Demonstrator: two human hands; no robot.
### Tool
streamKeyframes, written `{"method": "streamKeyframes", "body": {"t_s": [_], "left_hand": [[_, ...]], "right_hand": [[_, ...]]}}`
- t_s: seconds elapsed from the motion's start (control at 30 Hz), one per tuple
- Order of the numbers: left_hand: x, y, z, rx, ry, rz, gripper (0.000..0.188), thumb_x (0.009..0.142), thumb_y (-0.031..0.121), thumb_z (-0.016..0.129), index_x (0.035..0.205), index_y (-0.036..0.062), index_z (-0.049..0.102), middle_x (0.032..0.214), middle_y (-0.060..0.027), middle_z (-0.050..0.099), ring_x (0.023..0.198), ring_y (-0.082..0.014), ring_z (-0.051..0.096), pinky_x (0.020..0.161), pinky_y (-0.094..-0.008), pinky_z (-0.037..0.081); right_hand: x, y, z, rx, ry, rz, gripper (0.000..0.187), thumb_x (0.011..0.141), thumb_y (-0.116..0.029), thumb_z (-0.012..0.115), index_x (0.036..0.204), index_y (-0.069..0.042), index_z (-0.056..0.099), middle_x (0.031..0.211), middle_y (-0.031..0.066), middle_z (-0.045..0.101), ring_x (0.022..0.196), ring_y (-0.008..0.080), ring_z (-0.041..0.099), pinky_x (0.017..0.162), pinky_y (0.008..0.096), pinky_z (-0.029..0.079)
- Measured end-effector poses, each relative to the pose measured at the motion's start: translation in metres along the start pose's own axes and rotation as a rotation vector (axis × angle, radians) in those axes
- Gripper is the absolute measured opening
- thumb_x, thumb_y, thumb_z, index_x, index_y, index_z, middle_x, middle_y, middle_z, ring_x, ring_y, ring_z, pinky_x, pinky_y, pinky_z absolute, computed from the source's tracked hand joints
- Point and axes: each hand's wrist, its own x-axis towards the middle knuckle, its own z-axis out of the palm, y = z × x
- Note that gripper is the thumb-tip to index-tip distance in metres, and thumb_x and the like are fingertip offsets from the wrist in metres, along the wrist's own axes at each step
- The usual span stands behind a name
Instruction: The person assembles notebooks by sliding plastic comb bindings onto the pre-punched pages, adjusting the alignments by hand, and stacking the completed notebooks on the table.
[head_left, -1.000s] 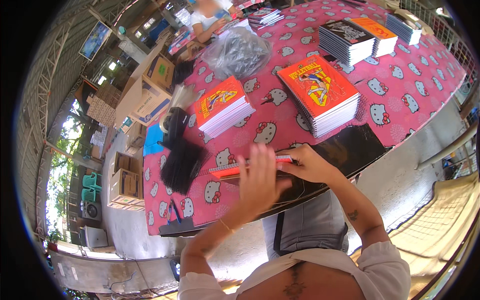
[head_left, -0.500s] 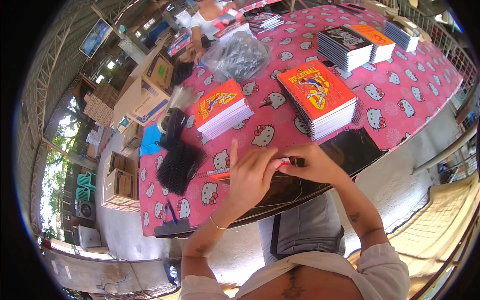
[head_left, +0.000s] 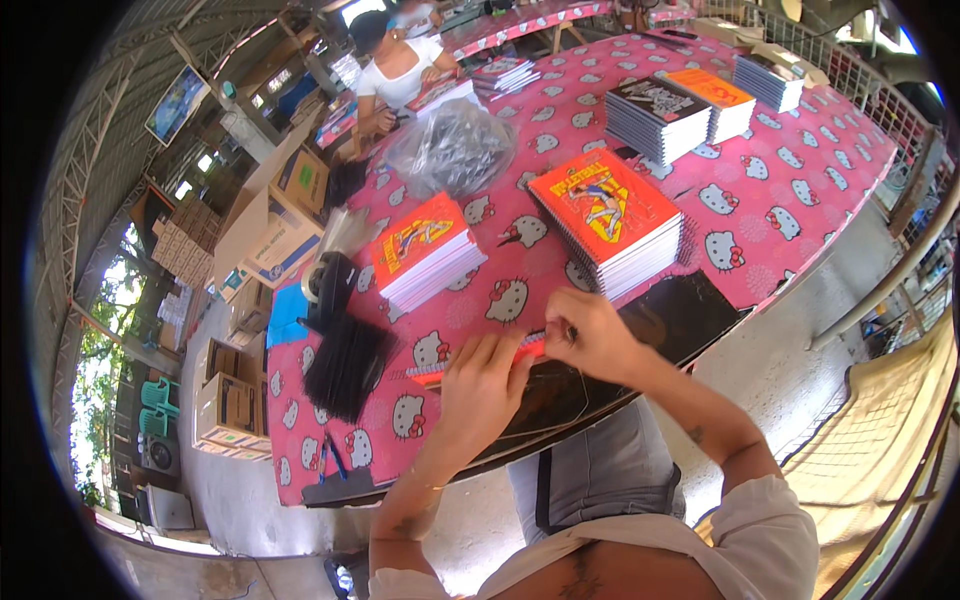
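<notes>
Pink cat-print tablecloth (head_left: 800,225) fills mid-frame, cardboard boxes (head_left: 228,405) lower left. Left hand (head_left: 482,385) and right hand (head_left: 592,335) grip a red spiral notebook (head_left: 430,377), mostly hidden behind them.

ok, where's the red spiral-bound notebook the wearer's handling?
The notebook is just below centre in the head view, left hand and right hand on it, right of black coils.

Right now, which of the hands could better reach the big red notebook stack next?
Probably the right hand: it's nearer the big red notebook stack. The left hand is farther away.
</notes>
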Motion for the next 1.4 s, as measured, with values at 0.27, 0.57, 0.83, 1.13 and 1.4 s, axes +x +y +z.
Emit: {"method": "streamKeyframes", "body": {"t_s": [0.27,0.57,0.83,1.13,1.4], "left_hand": [[0.075,0.057,-0.071,-0.391,0.226,-0.034,0.019,0.095,0.007,0.069,0.112,0.0,0.069,0.095,-0.0166,0.071,0.082,-0.0258,0.07,0.073,-0.0379,0.055],[0.134,0.077,-0.058,-1.18,-0.455,-0.237,0.041,0.107,0.013,0.054,0.147,0.0041,0.048,0.133,-0.0156,0.064,0.114,-0.0225,0.069,0.097,-0.0326,0.055],[0.168,-0.002,0.008,-0.364,-0.262,0.408,0.05,0.106,0.027,0.059,0.146,0.0003,0.049,0.14,-0.0088,0.061,0.128,-0.0179,0.058,0.105,-0.0329,0.047],[0.276,-0.08,0.088,-0.482,0.076,-0.025,0.051,0.096,0.046,0.068,0.125,0.0035,0.066,0.108,-0.0201,0.073,0.102,-0.0325,0.07,0.09,-0.0411,0.052],[0.262,-0.065,0.158,0.101,-0.028,-0.053,0.049,0.093,0.053,0.069,0.125,0.0159,0.069,0.13,-0.0152,0.064,0.126,-0.038,0.056,0.104,-0.0558,0.042]], "right_hand": [[0.013,-0.083,-0.059,0.152,0.233,0.003,0.065,0.087,-0.01,0.077,0.144,0.0,0.047,0.136,0.021,0.055,0.131,0.036,0.053,0.107,0.0388,0.043],[0.018,-0.049,-0.054,0.901,0.507,0.132,0.068,0.093,0.0,0.063,0.154,-0.008,0.034,0.151,0.0102,0.043,0.146,0.0254,0.037,0.118,0.0413,0.033],[0.043,-0.032,-0.074,1.13,0.646,0.151,0.054,0.082,-0.003,0.047,0.136,-0.003,0.049,0.138,0.0164,0.054,0.135,0.0276,0.049,0.116,0.0418,0.038],[0.064,0.039,-0.181,0.159,0.019,0.621,0.063,0.093,-0.022,0.07,0.15,-0.007,0.049,0.136,0.0156,0.061,0.117,0.0298,0.064,0.086,0.0419,0.059],[0.032,0.091,-0.165,-0.954,0.134,0.414,0.045,0.081,-0.018,0.074,0.126,-0.016,0.07,0.138,0.0152,0.058,0.126,0.0367,0.056,0.096,0.0525,0.05]]}}
